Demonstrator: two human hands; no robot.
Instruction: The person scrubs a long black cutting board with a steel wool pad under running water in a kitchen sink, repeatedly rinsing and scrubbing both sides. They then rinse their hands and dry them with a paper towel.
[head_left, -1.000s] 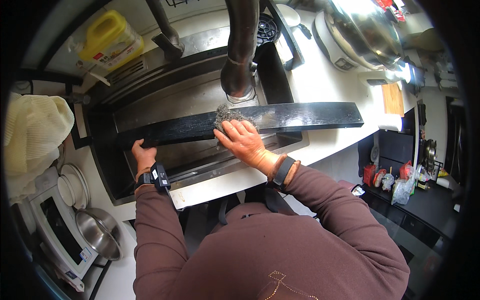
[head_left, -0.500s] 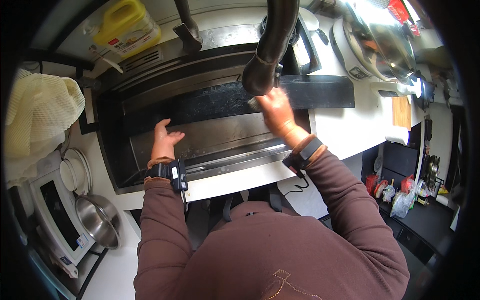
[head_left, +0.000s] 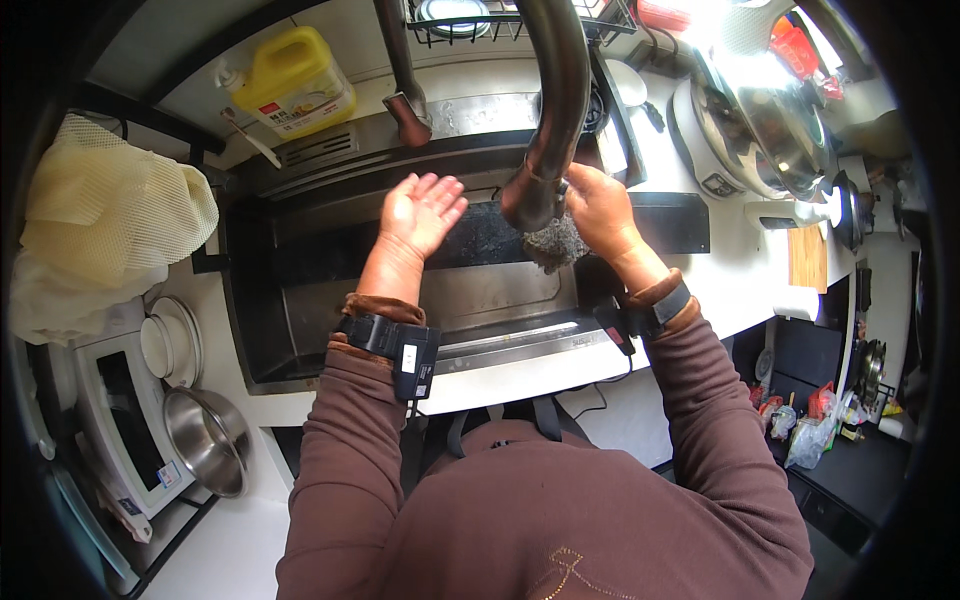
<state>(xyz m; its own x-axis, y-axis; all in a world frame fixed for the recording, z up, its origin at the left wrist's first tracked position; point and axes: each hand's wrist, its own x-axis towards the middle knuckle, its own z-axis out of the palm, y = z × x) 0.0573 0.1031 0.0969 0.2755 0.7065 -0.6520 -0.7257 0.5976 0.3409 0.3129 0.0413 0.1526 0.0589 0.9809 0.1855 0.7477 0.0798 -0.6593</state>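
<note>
A dark curved faucet [head_left: 555, 130] hangs over a long metal sink [head_left: 430, 310]. Across the sink lies a long black panel [head_left: 660, 222], its right end reaching over the white counter. My right hand [head_left: 602, 212] is closed just right of the faucet's end, its fingertips partly hidden against it. From that hand a grey, fuzzy steel wool scrubber [head_left: 555, 246] hangs over the panel. My left hand [head_left: 422, 218] is held above the panel, left of the faucet, palm up with fingers stretched out and nothing in it.
Behind the sink stand a yellow pump jug [head_left: 295, 85] and a second dark spout [head_left: 408, 115]. Cream mesh cloths [head_left: 120, 210], white dishes [head_left: 178, 342], a steel bowl [head_left: 207, 440] and a white microwave [head_left: 130, 410] are at left. A lidded cooker [head_left: 715, 150] stands at right.
My left hand has risen and moved right, palm turned up. My right hand has moved slightly right beside the faucet, and more of the scrubber shows. The whole view has shifted a little.
</note>
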